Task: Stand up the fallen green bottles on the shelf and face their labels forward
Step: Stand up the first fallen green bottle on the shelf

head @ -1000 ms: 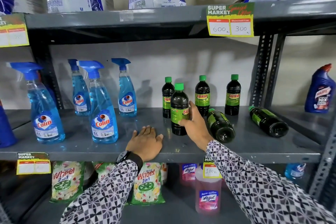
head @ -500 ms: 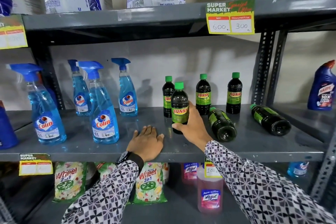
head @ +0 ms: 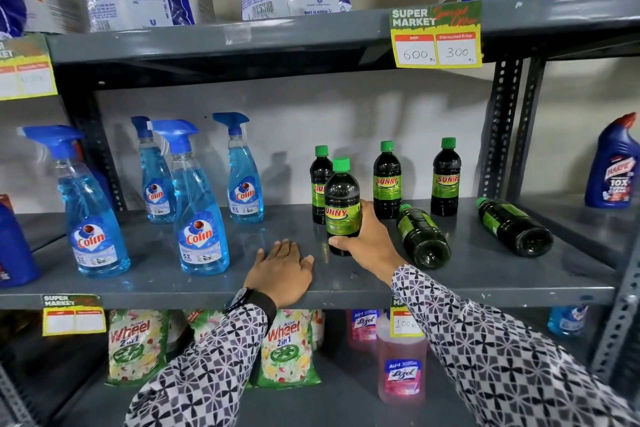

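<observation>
The left hand lies flat and empty on the shelf. The right hand grips an upright bottle low down. Two fallen bottles lie just right: probably rigid, liquid-heavy, slick; grasp mid-body.

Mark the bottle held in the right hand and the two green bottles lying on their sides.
Held bottle point(head: 341, 215): head view, on its label.
Nearer fallen bottle point(head: 420, 236): head view, on its dark body.
Farther fallen bottle point(head: 516, 227): head view, on its dark body.
Right hand point(head: 372, 243): head view, on its back.
</observation>
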### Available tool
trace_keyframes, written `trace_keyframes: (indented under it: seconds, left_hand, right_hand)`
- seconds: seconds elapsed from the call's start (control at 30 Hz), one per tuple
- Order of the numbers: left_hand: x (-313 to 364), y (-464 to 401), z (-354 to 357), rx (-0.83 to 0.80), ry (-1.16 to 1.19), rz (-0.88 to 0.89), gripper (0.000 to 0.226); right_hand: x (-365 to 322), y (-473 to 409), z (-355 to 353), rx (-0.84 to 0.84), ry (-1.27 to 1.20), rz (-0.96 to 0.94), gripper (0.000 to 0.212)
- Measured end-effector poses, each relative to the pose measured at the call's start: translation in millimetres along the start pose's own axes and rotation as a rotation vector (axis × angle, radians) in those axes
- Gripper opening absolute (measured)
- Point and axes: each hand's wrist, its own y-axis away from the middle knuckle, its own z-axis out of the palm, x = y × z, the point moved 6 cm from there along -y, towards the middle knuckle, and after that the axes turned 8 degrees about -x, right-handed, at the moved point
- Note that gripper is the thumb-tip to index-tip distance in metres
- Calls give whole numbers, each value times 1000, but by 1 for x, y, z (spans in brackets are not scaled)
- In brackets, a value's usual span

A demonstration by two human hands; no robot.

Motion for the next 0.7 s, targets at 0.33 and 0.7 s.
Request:
trace_keyframes:
  seconds: [0.33,0.7]
  left_hand:
    - [1,0,-2,16,10,2,68]
    - [-1,-2,0,2,-13,-5,68]
  right_hand:
    - [-2,20,2,-175,-33,1,87]
    - [-5,32,4,-259,-91,-36,84]
